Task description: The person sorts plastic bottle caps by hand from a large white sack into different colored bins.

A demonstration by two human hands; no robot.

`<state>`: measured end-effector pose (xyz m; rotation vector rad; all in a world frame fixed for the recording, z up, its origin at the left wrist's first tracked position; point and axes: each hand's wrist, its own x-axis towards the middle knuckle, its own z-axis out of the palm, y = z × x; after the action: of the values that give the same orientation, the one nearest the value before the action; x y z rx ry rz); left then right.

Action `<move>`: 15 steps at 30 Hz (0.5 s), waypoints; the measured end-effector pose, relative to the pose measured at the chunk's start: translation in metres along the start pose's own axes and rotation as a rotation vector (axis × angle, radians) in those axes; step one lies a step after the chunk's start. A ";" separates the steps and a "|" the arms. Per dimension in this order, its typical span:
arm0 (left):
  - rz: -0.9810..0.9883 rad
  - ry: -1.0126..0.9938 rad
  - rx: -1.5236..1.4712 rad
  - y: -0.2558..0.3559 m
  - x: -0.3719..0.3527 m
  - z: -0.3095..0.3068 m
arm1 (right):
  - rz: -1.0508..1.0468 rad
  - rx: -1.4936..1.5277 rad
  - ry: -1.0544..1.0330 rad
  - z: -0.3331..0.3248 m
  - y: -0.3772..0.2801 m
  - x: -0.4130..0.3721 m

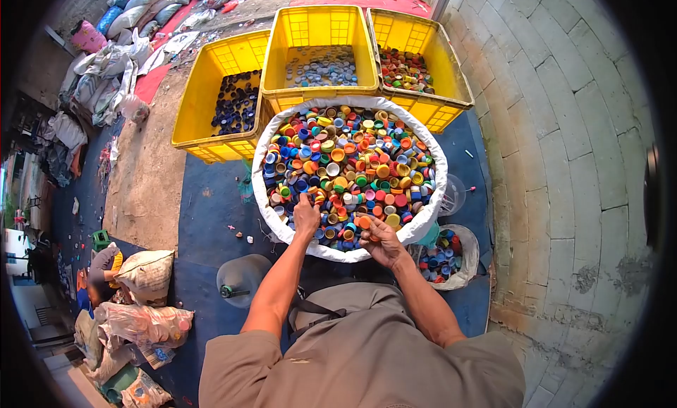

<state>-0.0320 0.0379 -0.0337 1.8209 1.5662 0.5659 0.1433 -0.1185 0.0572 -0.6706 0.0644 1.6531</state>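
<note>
A wide round container with a white cloth rim [264, 196] is full of mixed-colour plastic bottle caps [352, 154]. My left hand [306, 217] reaches down among the caps at the near left, its fingers closed together; what they pinch, if anything, is hidden. Over the near edge of the pile, my right hand [384, 244] is closed around an orange bottle cap [364, 222], held between thumb and fingers. Other caps surround both hands.
Behind stand three yellow crates: one with dark blue caps [236, 105], one with pale caps [321, 68], one with red, orange and green caps [405, 69]. A smaller white sack [465, 256] holds caps. A big plastic bottle [242, 279] lies left; a block wall [557, 161] rises right.
</note>
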 end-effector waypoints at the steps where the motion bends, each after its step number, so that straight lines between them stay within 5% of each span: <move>1: 0.005 0.000 -0.016 -0.002 0.001 0.001 | 0.009 -0.002 0.002 0.001 0.000 -0.001; 9: 0.012 0.142 -0.166 0.000 0.000 -0.006 | -0.005 0.024 -0.059 0.002 -0.003 0.004; 12: -0.582 -0.299 -1.069 0.018 -0.008 -0.027 | -0.054 0.061 -0.011 0.008 -0.014 0.009; 15: -0.625 -0.366 -1.376 0.032 -0.021 -0.038 | -0.086 0.124 0.034 0.016 -0.026 0.014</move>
<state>-0.0400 0.0233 0.0175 0.3351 0.9219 0.6747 0.1609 -0.0942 0.0721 -0.5994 0.1593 1.5420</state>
